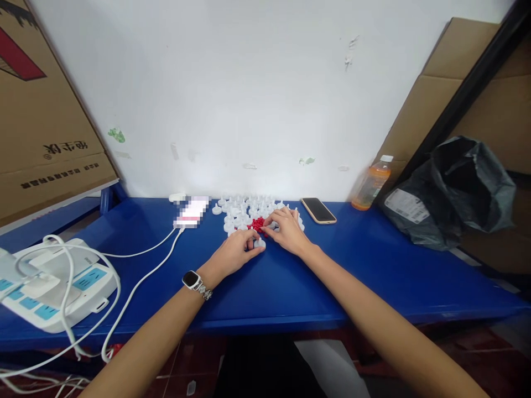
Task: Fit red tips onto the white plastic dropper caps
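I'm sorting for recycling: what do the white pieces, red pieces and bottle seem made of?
White pieces: probably plastic, smooth, matching rounded shapes. Red pieces: perhaps plastic, evenly coloured; too small to judge finish. Bottle: likely clear, glossy plastic; orange shows through.

A flat white wall (249,99) stands behind a wide blue table (249,301). On the wall there are small green patches (116,135) and some pale marks (249,166). Its middle part is brightly lit. Below, a dark red tiled floor (203,359) is visible. At right, a black straight post (468,88) slants.
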`<state>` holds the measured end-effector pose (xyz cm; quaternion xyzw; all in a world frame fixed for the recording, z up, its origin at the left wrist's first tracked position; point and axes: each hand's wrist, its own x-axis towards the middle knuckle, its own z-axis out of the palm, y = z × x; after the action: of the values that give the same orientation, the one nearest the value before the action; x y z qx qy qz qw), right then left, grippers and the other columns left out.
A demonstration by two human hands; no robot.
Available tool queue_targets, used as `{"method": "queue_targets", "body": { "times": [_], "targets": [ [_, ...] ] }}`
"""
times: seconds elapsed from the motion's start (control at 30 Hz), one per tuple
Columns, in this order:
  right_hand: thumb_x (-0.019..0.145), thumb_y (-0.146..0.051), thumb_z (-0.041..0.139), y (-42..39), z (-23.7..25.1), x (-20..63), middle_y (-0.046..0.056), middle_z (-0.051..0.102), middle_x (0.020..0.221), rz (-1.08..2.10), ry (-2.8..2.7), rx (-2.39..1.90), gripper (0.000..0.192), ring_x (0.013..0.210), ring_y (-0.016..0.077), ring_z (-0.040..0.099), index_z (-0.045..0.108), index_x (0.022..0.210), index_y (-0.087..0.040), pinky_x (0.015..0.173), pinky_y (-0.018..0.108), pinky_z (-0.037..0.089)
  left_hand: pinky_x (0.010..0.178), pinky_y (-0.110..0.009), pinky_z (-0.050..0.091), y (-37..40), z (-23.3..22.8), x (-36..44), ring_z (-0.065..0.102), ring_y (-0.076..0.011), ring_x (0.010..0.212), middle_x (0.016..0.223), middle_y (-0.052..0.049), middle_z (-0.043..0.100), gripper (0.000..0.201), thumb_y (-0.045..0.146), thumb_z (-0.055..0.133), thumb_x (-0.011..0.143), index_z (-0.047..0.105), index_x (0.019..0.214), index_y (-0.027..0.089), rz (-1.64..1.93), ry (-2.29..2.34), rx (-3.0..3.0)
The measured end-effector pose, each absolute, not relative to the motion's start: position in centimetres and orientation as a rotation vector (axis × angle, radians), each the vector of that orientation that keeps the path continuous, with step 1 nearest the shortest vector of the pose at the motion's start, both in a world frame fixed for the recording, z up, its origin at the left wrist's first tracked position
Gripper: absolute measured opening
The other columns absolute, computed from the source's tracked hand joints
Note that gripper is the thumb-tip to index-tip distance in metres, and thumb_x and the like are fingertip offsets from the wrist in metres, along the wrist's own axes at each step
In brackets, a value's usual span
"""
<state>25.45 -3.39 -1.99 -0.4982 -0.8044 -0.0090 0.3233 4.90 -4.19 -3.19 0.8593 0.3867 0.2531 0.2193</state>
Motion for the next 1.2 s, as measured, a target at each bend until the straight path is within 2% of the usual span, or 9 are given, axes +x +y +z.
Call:
{"method": "queue_targets", "body": {
  "times": [0.1,0.2,0.3,0.53,0.7,0.8,1.0,1.1,1.2],
  "targets": [
    [0.092,-0.034,0.063,-3.6,-1.6,25.5,0.003,0.072,0.09,0.063,-2.052,-1.258,0.014,0.089,0.02,0.059,0.068,0.088,-0.021,0.092,0.04,0.034,0.065,-0.028,0.039,-4.1,-3.3,4.9,0.052,-0.0152,0.069,0.073,0.001,0.059,0.03,0.049,0.057,0.09,0.062,0.094,0.02,0.694,1.07,2.381],
    [0.092,-0.031,0.062,-4.3,-1.3,25.2,0.002,0.073,0.084,0.26,-1.948,-1.177,0.013,0.075,0.016,0.061,0.07,0.09,-0.021,0.082,0.034,0.042,0.066,-0.028,0.039,-4.2,-3.2,4.9,0.052,-0.0153,0.07,0.074,0.001,0.059,0.029,0.048,0.057,0.09,0.062,0.094,0.02,0.703,1.065,2.374],
    [0.09,-0.032,0.063,-5.4,-1.3,24.7,0.002,0.072,0.084,0.465,-1.915,-1.096,0.014,0.073,0.0155,0.06,0.073,0.09,-0.022,0.07,0.029,0.044,0.064,-0.028,0.038,-4.2,-3.3,4.9,0.052,-0.0152,0.07,0.074,0.001,0.059,0.027,0.047,0.058,0.09,0.06,0.089,0.02,0.705,1.06,2.363],
    [0.089,-0.029,0.063,-6.0,-1.9,24.0,0.001,0.067,0.079,0.629,-1.976,-1.052,0.013,0.068,0.0128,0.055,0.072,0.09,-0.02,0.065,0.027,0.043,0.062,-0.028,0.038,-4.0,-3.4,5.0,0.053,-0.0146,0.067,0.074,0.001,0.06,0.026,0.045,0.059,0.09,0.061,0.085,0.019,0.717,1.047,2.334],
    [0.085,-0.029,0.067,-5.9,-2.7,23.9,-0.002,0.061,0.068,0.537,-1.934,-1.13,0.01,0.063,0.0127,0.053,0.065,0.083,-0.02,0.062,0.026,0.041,0.063,-0.028,0.04,-4.2,-3.4,4.9,0.055,-0.0152,0.069,0.076,0.0,0.062,0.024,0.043,0.059,0.09,0.063,0.089,0.019,0.742,1.029,2.336],
    [0.088,-0.029,0.064,-6.1,-2.7,24.0,0.0,0.061,0.071,0.305,-2.04,-1.085,0.017,0.068,0.0139,0.054,0.062,0.074,-0.02,0.067,0.028,0.041,0.063,-0.028,0.04,-4.2,-3.5,4.9,0.055,-0.015,0.068,0.076,0.0,0.061,0.024,0.042,0.057,0.091,0.063,0.089,0.019,0.753,1.018,2.337],
    [0.094,-0.027,0.056,-6.9,-2.3,24.1,0.001,0.062,0.075,-0.059,-2.206,-1.077,0.022,0.076,0.016,0.055,0.057,0.072,-0.02,0.075,0.032,0.036,0.07,-0.03,0.044,-4.1,-4.1,5.0,0.056,-0.0176,0.076,0.082,-0.002,0.061,0.023,0.042,0.059,0.091,0.063,0.092,0.019,0.796,1.003,2.374],
    [0.092,-0.025,0.057,-7.0,-2.6,23.8,0.001,0.061,0.078,-0.066,-2.208,-1.1,0.018,0.079,0.017,0.056,0.055,0.075,-0.02,0.075,0.033,0.036,0.074,-0.033,0.045,-4.2,-4.2,5.0,0.056,-0.0199,0.082,0.087,-0.004,0.06,0.023,0.041,0.061,0.089,0.062,0.092,0.019,0.799,1.033,2.42],
    [0.088,-0.021,0.058,-7.1,-2.8,23.3,0.001,0.06,0.08,0.134,-2.137,-1.085,0.01,0.074,0.0156,0.055,0.053,0.08,-0.02,0.072,0.031,0.038,0.079,-0.035,0.047,-4.5,-3.8,4.8,0.056,-0.0222,0.09,0.094,-0.006,0.059,0.018,0.035,0.06,0.089,0.06,0.095,0.019,0.789,1.068,2.452]
  ]
}}
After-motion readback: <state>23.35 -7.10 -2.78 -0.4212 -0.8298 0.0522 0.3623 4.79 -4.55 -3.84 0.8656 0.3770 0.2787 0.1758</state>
